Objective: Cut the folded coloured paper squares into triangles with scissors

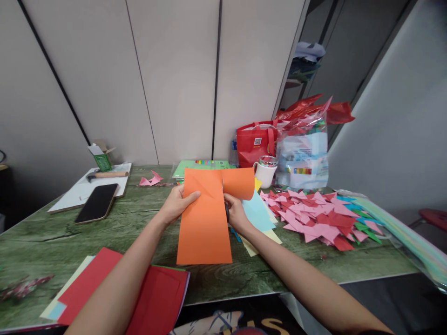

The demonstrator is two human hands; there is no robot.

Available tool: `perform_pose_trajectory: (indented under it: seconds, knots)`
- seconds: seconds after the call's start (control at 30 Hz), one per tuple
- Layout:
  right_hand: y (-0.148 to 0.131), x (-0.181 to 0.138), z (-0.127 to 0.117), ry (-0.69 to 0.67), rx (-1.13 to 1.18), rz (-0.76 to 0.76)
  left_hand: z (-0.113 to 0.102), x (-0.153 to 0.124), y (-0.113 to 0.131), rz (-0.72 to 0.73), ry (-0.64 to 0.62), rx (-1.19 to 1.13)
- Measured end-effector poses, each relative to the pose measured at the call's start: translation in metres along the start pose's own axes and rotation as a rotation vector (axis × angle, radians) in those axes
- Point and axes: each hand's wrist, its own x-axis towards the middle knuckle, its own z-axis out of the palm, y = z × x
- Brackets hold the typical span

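Note:
A sheet of orange paper [204, 218] is held upright over the table, slit part of the way along, with its right part curling outward. My left hand [176, 202] pinches its left edge, thumb on the near face. My right hand [238, 214] is closed around the dark handle of scissors [227, 211], which are mostly hidden by the hand and the paper. A sliver of blade shows at the slit. Beneath my right wrist lie light blue and pale yellow sheets [257, 211]. Red paper sheets [160, 293] rest under my left forearm.
Pink and red folded paper pieces [314, 216] are heaped at right, beside a white mug [266, 172], a red bag [256, 144] and a plastic bag [303, 158]. At left are a phone [98, 203], a hammer [110, 175] and a small green box [101, 158].

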Motion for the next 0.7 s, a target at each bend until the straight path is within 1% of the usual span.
perform_pose_trajectory:
  seconds: [0.27, 0.47, 0.7]
  knots:
    - [-0.0058, -0.001, 0.0016, 0.023, -0.033, 0.027, 0.0006, 0.0001, 0.0002, 0.006, -0.008, -0.025]
    - [-0.0055, -0.0007, 0.0021, 0.052, -0.082, 0.042, 0.0005, -0.0005, 0.0012, 0.002, -0.009, -0.01]
    - [-0.0021, 0.0, 0.0006, 0.055, -0.079, 0.051, 0.0006, -0.0006, 0.0015, 0.0, -0.009, -0.011]
